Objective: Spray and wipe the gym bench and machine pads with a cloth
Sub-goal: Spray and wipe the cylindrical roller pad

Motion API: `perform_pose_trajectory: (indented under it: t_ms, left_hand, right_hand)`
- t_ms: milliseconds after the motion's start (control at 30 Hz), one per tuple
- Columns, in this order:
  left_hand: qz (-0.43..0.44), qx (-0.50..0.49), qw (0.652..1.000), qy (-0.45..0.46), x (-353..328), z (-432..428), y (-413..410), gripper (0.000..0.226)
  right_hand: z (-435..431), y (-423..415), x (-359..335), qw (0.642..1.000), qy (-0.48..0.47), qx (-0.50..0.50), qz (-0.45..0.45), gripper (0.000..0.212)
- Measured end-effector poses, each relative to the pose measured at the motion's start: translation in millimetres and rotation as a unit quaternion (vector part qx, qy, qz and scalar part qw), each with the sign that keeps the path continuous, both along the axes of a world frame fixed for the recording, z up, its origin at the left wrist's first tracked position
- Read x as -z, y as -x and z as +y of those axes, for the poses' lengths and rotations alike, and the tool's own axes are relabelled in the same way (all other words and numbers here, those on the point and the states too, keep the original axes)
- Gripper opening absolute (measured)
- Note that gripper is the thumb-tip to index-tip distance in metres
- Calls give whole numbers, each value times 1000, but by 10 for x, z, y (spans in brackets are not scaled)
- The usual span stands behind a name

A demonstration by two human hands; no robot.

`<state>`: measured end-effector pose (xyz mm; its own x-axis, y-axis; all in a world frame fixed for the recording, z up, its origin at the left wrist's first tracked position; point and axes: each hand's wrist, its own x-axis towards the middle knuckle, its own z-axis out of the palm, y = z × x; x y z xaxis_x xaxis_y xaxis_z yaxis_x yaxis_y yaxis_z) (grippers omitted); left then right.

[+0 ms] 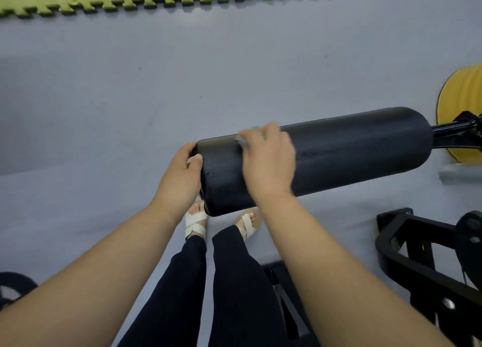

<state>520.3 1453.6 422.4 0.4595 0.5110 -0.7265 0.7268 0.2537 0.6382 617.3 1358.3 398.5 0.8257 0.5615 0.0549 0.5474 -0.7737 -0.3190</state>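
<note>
Pad [339, 153], on its machine arm [453, 135] above the floor [130, 98]: my left hand [180, 179] curls its fingers round the free end, and my right hand [268, 161] grips a mostly hidden cloth [242, 140] on top. Risk: the roller may spin under the wipe if my left grip slackens.

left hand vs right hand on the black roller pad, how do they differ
The left hand grips the roller pad at its free end; the right hand lies over its top, farther along. A bit of cloth peeks from under the right hand; none shows at the left hand. The right hand is blurred, the left hand sharp. Both touch the same pad.
</note>
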Motion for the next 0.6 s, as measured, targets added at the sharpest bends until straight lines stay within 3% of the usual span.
perform_pose_trajectory:
  t_ms: [133,267,367,433,500,533,600]
  left_hand:
    - [-12,-29,999,16,-20,7,33,43]
    - [-12,-16,1000,-3,-41,-29,48,35]
    - [45,74,986,-139,-36,-88,1,40]
    - [55,169,956,-231,-70,-162,-108,45]
    - [34,267,922,-279,-91,-268,-296,47]
    - [24,304,907,-290,-87,-312,-399,47]
    - [11,344,892,-293,-67,-403,-644,46]
  right_hand:
    - [274,500,-22,991,-52,-119,22,28]
    - [-240,-1,14,972,-49,-227,-29,27]
    - [-792,-612,62,986,-2,-142,-84,24]
    - [-1066,-941,11,998,7,7,-59,21]
    - [-1118,-1009,-5,987,-10,161,-24,21]
    - [-1027,-915,7,982,-15,184,-26,20]
    - [-811,-606,38,995,-27,82,-60,17]
